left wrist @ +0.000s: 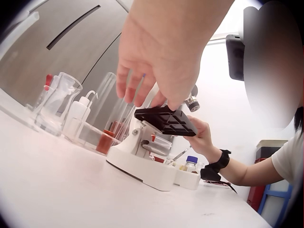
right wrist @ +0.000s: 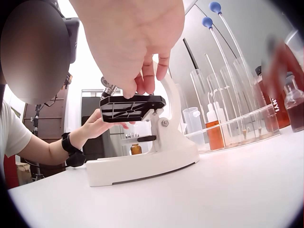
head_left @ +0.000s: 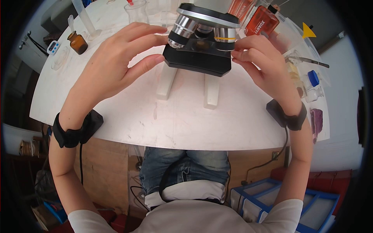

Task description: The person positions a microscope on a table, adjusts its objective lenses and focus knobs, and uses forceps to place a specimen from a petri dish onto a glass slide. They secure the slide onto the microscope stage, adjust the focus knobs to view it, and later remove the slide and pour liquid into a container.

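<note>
A white microscope with a black stage (head_left: 196, 64) stands in front of me, its silver objectives (head_left: 182, 29) over the stage. A clear glass slide (head_left: 202, 47) lies under the objectives. My left hand (head_left: 116, 58) is at the stage's left edge, fingers extended and thumb near the corner. On the other side my right hand (head_left: 264, 58) pinches the slide's end with thumb and fingertips at the stage's right edge. Both wrist views show the stage from below, with the left hand (left wrist: 161, 61) and right hand (right wrist: 135, 52) above it; the slide is hidden there.
At the left stand an amber bottle (head_left: 77, 43) and a small timer (head_left: 53, 47). Red bottles (head_left: 261, 21), tweezers (head_left: 309, 61) and a blue-capped jar (head_left: 312, 78) are at the right. Glass tubes and an acrylic rack (right wrist: 237, 130) stand behind the microscope base (right wrist: 142, 168).
</note>
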Demonstrator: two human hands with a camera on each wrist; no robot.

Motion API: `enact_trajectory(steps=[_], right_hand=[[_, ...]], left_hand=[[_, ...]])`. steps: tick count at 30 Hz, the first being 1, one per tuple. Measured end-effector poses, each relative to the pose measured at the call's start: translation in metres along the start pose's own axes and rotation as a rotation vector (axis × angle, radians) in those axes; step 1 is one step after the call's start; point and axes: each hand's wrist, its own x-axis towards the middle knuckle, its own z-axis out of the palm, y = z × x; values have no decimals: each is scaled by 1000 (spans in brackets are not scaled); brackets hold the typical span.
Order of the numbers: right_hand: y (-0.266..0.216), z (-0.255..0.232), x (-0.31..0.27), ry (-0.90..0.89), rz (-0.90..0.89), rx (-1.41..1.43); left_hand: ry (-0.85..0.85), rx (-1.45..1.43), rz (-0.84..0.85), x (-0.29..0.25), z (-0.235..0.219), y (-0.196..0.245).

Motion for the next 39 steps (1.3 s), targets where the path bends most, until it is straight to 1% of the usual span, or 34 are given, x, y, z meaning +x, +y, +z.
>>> enact_trajectory(steps=[4, 8, 10, 11, 13, 14, 16, 17, 19, 26, 28, 32, 35, 37, 38, 39], right_hand=[[2, 2, -1, 60, -64, -55], [3, 2, -3, 59, -65, -64], [4, 2, -4, 71, -74, -77], [5, 2, -5, 71, -73, -77], [6, 3, -5, 104, -125, -131], [6, 3, -5, 104, -124, -130], [5, 3, -3, 112, -127, -120], [7, 4, -4, 111, -126, -119], [11, 3, -7, 118, -130, -124], [18, 7, -16, 100, -71, -98], [20, 8, -18, 114, -43, -115], [6, -4, -9, 109, -26, -133], [-7, -9, -3, 93, -62, -92], [-12, -8, 0, 7, -127, -86], [-12, -5, 1, 42, -167, -96], [-11, -4, -1, 45, -167, -98]], left_hand=[[0, 19, 2, -1, 0, 1], [-28, 1, -17, -2, 2, 1], [63, 80, 40, -4, 5, 6], [62, 80, 41, -5, 6, 7], [53, 77, 92, -6, 7, 9], [52, 76, 92, -7, 7, 10], [-114, 77, -15, -6, 7, 12], [-114, 76, -15, -6, 7, 11], [-61, 62, 24, -4, 6, 9], [-24, 36, 43, -4, 4, 6], [-31, -19, 0, -4, 3, 7], [-12, -25, 38, -5, 1, 7], [-12, -81, 36, -4, 1, 12], [-30, -76, 48, -3, 1, 14], [-31, -75, 50, -2, 1, 14], [-37, -83, 49, -3, 1, 14]])
